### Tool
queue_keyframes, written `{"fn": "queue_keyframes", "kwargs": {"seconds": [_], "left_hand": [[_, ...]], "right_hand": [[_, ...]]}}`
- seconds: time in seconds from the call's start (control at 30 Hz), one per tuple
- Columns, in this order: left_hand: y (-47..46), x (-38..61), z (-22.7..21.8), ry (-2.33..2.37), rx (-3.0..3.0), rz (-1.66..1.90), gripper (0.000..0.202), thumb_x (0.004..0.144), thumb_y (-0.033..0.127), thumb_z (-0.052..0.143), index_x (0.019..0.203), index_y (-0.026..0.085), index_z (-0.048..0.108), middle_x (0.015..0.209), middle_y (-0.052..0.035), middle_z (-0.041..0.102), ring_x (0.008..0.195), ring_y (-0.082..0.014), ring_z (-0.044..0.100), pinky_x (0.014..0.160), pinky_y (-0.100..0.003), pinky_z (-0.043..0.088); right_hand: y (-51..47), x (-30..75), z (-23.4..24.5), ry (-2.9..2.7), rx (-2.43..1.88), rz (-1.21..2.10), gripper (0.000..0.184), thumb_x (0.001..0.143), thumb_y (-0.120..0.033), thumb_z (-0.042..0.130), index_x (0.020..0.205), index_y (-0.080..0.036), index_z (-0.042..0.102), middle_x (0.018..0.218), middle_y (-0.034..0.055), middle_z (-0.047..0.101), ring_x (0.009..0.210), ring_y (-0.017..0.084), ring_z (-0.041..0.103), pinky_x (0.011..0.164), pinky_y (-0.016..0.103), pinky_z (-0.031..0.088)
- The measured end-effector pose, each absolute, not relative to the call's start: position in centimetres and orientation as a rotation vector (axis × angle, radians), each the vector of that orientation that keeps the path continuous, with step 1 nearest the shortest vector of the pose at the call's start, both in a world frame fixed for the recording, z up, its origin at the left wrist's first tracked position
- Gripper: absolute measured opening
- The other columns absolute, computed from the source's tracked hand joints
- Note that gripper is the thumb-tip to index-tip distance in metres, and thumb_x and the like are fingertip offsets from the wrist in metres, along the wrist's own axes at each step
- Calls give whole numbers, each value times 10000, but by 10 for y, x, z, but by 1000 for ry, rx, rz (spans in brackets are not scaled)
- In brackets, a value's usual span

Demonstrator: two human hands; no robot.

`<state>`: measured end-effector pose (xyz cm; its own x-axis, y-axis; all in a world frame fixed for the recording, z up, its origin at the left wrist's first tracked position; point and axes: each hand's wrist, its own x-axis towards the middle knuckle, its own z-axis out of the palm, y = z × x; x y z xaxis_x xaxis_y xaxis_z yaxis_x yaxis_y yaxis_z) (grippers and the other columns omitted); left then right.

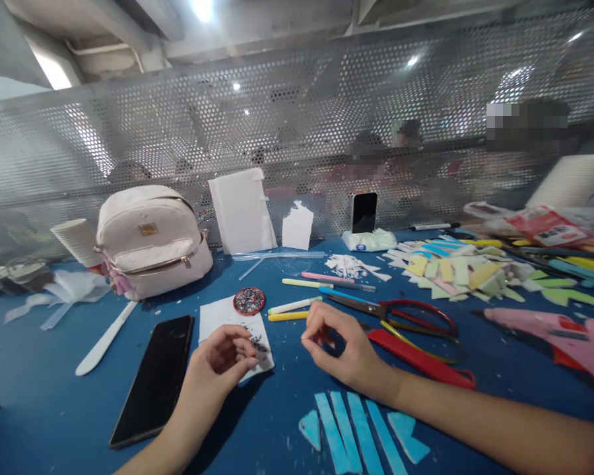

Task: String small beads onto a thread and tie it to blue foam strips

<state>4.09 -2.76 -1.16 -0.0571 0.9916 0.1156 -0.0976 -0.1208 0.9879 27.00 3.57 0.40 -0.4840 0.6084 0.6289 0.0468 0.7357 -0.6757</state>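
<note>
My left hand [222, 359] is loosely curled over the edge of a white paper sheet [215, 316], its thumb apart from the index finger and nothing visible in it. Small dark bits [260, 346] lie on that paper beside the fingers. A round red-rimmed dish [249, 301] full of dark, glittery bits stands at the paper's far edge. To the right, my right hand [339, 343] is raised with thumb and index fingertip pressed together; anything between them is too small to see. Below it lie blue painted strips [349, 429] and a blue triangular piece [310, 429].
A black phone [153, 379] and white plastic knife [106, 340] lie left, before a pale backpack [151, 241]. Scissors [376, 307], a red cutter [420, 359] and markers [294, 305] surround my right hand. A pink glue gun [549, 333] and cut scraps [455, 270] are right.
</note>
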Motion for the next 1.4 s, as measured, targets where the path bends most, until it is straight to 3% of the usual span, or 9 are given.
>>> {"fn": "queue_keyframes", "kwargs": {"seconds": [1.4], "left_hand": [[-28,46,-12,1081,1122,1448,277,666,160,842,879,157,664,687,6,685,676,-120,632,662,-211,517]], "right_hand": [[36,269,5,-2032,-495,777,121,844,-100,564,775,-188,520,730,-11,480,633,123,451,563,250,349]]}}
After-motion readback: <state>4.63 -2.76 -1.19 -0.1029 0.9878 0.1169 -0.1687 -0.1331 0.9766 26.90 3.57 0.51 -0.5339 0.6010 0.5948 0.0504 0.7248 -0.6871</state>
